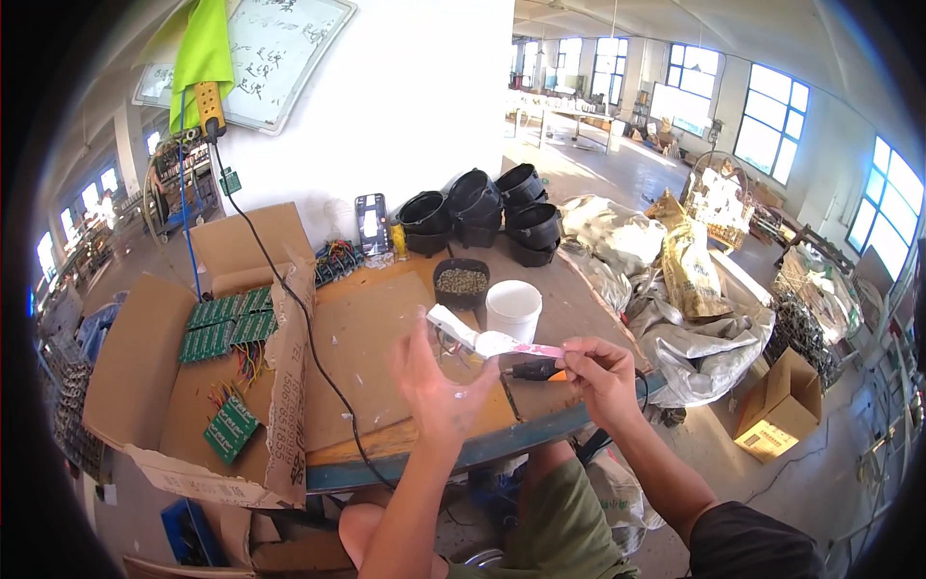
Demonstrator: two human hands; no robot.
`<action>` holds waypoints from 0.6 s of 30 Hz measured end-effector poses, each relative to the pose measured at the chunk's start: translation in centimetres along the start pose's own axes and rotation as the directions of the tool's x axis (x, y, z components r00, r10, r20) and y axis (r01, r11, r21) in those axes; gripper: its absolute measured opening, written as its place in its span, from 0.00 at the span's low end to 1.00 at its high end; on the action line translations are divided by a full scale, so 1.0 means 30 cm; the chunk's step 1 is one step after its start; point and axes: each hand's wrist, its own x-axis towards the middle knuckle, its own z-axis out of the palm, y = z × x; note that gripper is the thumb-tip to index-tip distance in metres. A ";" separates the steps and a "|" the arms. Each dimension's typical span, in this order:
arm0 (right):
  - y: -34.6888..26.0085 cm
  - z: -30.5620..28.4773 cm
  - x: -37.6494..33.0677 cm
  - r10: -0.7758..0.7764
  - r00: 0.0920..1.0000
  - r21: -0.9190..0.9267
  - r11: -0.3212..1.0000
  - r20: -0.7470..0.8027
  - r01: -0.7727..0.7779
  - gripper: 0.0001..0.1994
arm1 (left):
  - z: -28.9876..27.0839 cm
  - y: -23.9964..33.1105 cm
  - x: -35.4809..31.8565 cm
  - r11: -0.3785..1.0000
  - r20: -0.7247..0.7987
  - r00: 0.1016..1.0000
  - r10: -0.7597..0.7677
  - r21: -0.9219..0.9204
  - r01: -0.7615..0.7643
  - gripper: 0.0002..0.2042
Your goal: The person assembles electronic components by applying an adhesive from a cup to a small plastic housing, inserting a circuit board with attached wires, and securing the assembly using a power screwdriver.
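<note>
My left hand is raised over the near edge of the table. Its fingers and thumb are closed about a small white oblong piece, partly hidden by the fingers. Between thumb and fingertips, my right hand pinches the end of a flat pinkish stick. White paste coats the other end of this stick, which touches or nearly touches the white piece. Just beyond the stick stands a white tub. Beside it is a black square container of small brownish parts.
An open cardboard box with green circuit boards stands left. A black cable hangs across the table. Several black pots stand at the back, sacks lie right. A dark tool with an orange part lies near my right hand.
</note>
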 end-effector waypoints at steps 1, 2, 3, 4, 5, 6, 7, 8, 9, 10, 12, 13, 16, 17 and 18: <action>0.004 -0.012 0.018 -0.017 1.000 0.001 1.000 0.012 0.017 0.06 | 0.005 -0.001 0.000 0.998 0.016 1.000 -0.021 -0.052 0.022 0.44; 0.001 -0.021 0.033 -0.033 0.999 0.002 0.999 0.025 0.033 0.06 | 0.006 -0.006 -0.002 0.986 0.090 0.994 -0.064 -0.150 0.077 0.43; -0.011 -0.029 0.046 -0.040 0.999 -0.009 0.999 0.024 0.041 0.07 | 0.004 -0.013 -0.004 0.960 0.168 0.981 -0.098 -0.243 0.137 0.42; -0.022 -0.033 0.062 -0.044 0.999 -0.015 0.999 0.022 0.044 0.07 | 0.001 -0.021 -0.008 0.924 0.250 0.960 -0.123 -0.324 0.203 0.41; -0.033 -0.035 0.077 -0.048 0.999 -0.023 0.999 0.019 0.048 0.07 | -0.002 -0.021 -0.010 0.885 0.292 0.947 -0.135 -0.394 0.248 0.41; -0.046 -0.033 0.088 -0.044 0.999 -0.021 0.999 0.025 0.044 0.07 | -0.006 -0.017 -0.012 0.838 0.334 0.932 -0.143 -0.460 0.293 0.40; -0.060 -0.030 0.095 -0.042 0.999 -0.014 0.999 0.027 0.042 0.07 | -0.012 -0.014 -0.011 0.787 0.380 0.914 -0.143 -0.517 0.337 0.40; -0.072 -0.029 0.100 -0.040 0.999 -0.008 0.999 0.029 0.040 0.07 | -0.015 -0.012 -0.011 0.730 0.412 0.900 -0.140 -0.571 0.376 0.40; -0.080 -0.031 0.103 -0.036 0.999 -0.022 0.999 0.031 0.037 0.07 | -0.019 -0.010 -0.013 0.667 0.445 0.885 -0.136 -0.619 0.413 0.41; -0.087 -0.027 0.099 -0.032 0.999 -0.034 0.999 0.029 0.033 0.07 | -0.023 -0.008 -0.011 0.602 0.479 0.869 -0.127 -0.659 0.451 0.41; -0.107 -0.011 0.087 -0.024 0.999 -0.059 0.998 0.025 0.026 0.07 | -0.044 0.009 0.004 0.408 0.603 0.782 -0.156 -0.682 0.607 0.39; -0.111 -0.002 0.083 -0.018 1.000 -0.060 0.998 0.019 0.019 0.07 | -0.053 0.013 0.009 0.306 0.664 0.730 -0.160 -0.670 0.676 0.38; -0.119 0.012 0.089 -0.011 1.000 -0.062 0.998 0.007 0.012 0.07 | -0.052 0.011 0.000 0.166 0.706 0.701 -0.103 -0.682 0.712 0.33; -0.123 0.012 0.100 -0.018 1.000 -0.059 0.998 0.009 0.018 0.07 | -0.051 0.011 -0.004 0.120 0.720 0.689 -0.084 -0.679 0.724 0.34; -0.125 0.009 0.110 -0.024 1.000 -0.056 0.998 0.009 0.025 0.07 | -0.045 0.015 -0.008 -0.009 0.740 0.668 -0.073 -0.671 0.742 0.34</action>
